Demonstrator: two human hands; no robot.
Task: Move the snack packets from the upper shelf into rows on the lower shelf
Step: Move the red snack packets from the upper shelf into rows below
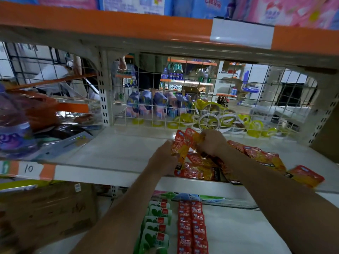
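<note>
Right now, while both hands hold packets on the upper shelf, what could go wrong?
1. The left hand and right hand both grip a bunch of orange packets; one might slip out on the way down.
2. A loose packet lies right at the front edge of the upper shelf; a passing arm could knock it off.
3. The red row and green row on the lower shelf lie close together; a careless drop could disturb them.

Shelf tally, packets by kind.
Upper shelf (119, 149): orange-red packets (198, 173) in an overlapping pile, at least seven, exact number unclear; a few held between left hand (165, 153) and right hand (212, 142). Lower shelf (238, 226): one row of green packets (157, 222), five visible; two rows of red packets (192, 226).
</note>
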